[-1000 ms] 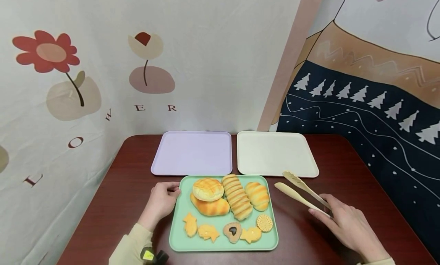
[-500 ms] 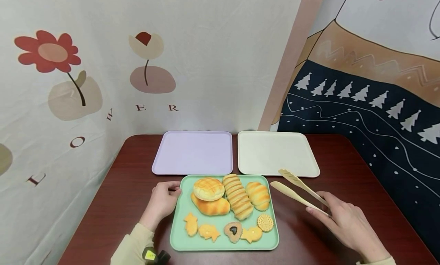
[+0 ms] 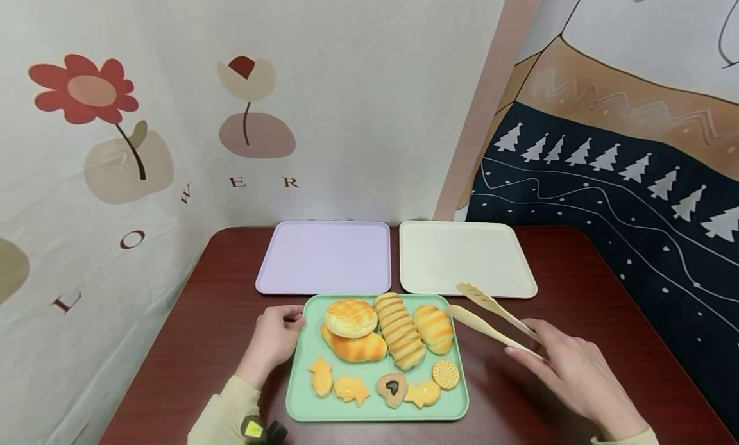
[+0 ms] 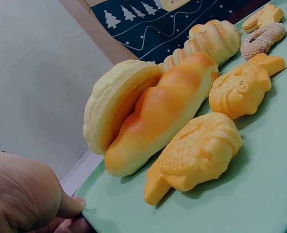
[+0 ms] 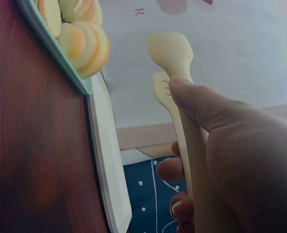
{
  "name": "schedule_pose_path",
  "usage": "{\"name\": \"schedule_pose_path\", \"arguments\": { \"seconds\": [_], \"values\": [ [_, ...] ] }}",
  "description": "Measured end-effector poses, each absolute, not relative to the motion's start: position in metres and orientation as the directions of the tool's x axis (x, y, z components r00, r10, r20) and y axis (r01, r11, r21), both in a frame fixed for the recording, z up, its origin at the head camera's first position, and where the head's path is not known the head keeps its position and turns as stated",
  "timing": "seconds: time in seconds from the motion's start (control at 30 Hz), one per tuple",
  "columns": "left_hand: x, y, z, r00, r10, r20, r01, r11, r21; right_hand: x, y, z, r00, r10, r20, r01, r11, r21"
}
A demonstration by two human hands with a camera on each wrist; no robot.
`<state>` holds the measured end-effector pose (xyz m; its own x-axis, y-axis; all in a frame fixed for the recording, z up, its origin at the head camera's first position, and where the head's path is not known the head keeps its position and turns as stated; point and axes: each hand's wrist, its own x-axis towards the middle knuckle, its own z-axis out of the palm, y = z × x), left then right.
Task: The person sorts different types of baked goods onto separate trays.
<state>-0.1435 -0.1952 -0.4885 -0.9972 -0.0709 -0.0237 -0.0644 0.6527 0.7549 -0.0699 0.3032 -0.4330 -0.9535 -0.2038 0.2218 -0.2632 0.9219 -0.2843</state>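
My left hand [image 3: 276,337] pinches the upper left rim of a green tray [image 3: 375,411], its thumb on the edge in the left wrist view. Cream-coloured tongs [image 3: 487,329] are held in my right hand [image 3: 577,374], their two tips apart with nothing between them. Those tips hover by the tray's upper right corner. On the tray, a round bun [image 3: 349,317] leans on a longer bread roll [image 3: 353,347]. Beside them lie a long ridged loaf [image 3: 399,333] and a striped roll [image 3: 433,329]. A front row has fish-shaped cookies [image 3: 351,390], a heart cookie [image 3: 392,390] and a round cookie [image 3: 445,374].
Behind the green tray, a lilac tray [image 3: 324,258] lies at left and a cream tray [image 3: 464,259] at right, both bare. All stand on a dark red wooden table [image 3: 213,304]. A printed cloth [image 3: 369,111] hangs right behind the table's far edge.
My right hand has moved left with the tongs, bringing their tips closer to the green tray's upper right corner. The left hand and the breads stay where they were.
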Motion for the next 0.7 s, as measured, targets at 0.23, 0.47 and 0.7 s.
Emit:
{"name": "schedule_pose_path", "arguments": {
  "seconds": [0.23,0.47,0.7],
  "values": [
    [-0.144,-0.196,-0.489,-0.997,-0.073,-0.021,-0.063,0.652,0.755,-0.072,0.294,-0.431,-0.945,-0.232,0.232,-0.294,0.912,-0.284],
    [-0.144,-0.195,-0.489,-0.997,-0.079,-0.021,-0.068,0.653,0.754,-0.076,0.283,-0.431,-0.927,-0.27,0.259,-0.338,0.902,-0.269],
    [-0.144,-0.195,-0.49,-0.996,-0.086,-0.023,-0.073,0.654,0.753,-0.08,0.274,-0.428,-0.915,-0.291,0.278,-0.364,0.892,-0.266]
  ]
}}
